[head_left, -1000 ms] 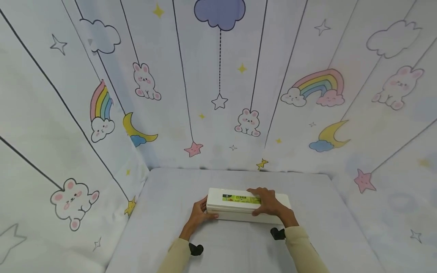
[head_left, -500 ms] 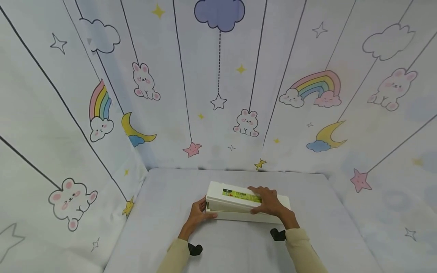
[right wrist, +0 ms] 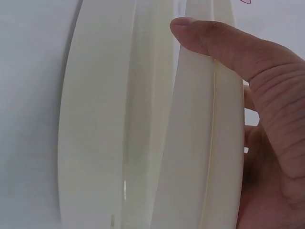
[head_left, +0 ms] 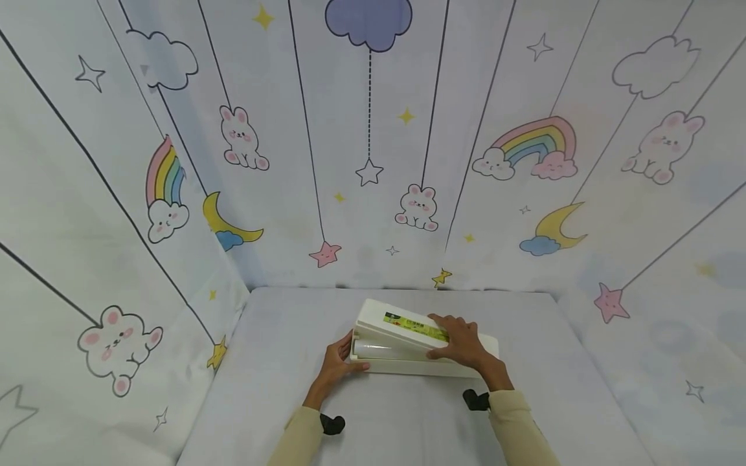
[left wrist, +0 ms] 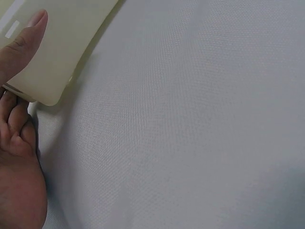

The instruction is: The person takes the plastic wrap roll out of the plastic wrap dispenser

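A long white plastic-wrap dispenser box [head_left: 402,367] lies on the table, its lid [head_left: 373,316] raised at the left end and slanting down to the right. Under the lid shows a shiny pale roll [head_left: 373,350]. My left hand [head_left: 335,364] grips the left end of the base, thumb on the front wall. In the left wrist view that thumb lies on the base's corner [left wrist: 52,81]. My right hand [head_left: 463,344] grips the lid across its width, thumb in front, fingers at the back. The right wrist view shows the lid's front edge [right wrist: 190,124] tilted away from the base [right wrist: 95,124].
A green label [head_left: 408,324] with dark print is on the lid. The table [head_left: 396,427] has a pale cloth cover. Behind and at both sides hang white curtains [head_left: 280,194] printed with rabbits, clouds and stars. Black wrist pieces [head_left: 333,424] sit below the hands.
The lid was level on the base; my right hand has raised its left end, and the roll inside has come into view. My left hand keeps its place on the base.
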Demonstrator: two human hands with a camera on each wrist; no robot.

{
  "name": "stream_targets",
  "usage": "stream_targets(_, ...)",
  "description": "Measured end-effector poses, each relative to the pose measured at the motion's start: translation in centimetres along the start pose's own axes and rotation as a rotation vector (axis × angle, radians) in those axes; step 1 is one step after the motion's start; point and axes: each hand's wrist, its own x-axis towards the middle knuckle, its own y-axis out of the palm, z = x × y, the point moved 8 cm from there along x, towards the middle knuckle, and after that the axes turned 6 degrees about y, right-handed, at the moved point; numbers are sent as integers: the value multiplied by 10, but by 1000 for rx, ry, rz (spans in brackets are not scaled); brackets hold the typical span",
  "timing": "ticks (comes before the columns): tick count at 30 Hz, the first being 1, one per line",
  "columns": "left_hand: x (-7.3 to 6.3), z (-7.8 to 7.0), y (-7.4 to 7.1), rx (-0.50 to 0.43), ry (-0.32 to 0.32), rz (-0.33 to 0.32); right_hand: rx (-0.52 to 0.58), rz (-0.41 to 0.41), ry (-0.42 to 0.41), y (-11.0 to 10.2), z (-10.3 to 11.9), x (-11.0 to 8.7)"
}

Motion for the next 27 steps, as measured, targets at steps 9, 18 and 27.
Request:
stream_targets(9,-1,-1,0,4,-1,0,-21,-33,38,-2,-3,-5)
stream_targets(18,-2,-2,0,-11,-6,4,-45,-73,90,-7,-6,-9)
stream_targets(27,-3,-3,0,0,-14,3,-49,-133,111,-12,-16,-11)
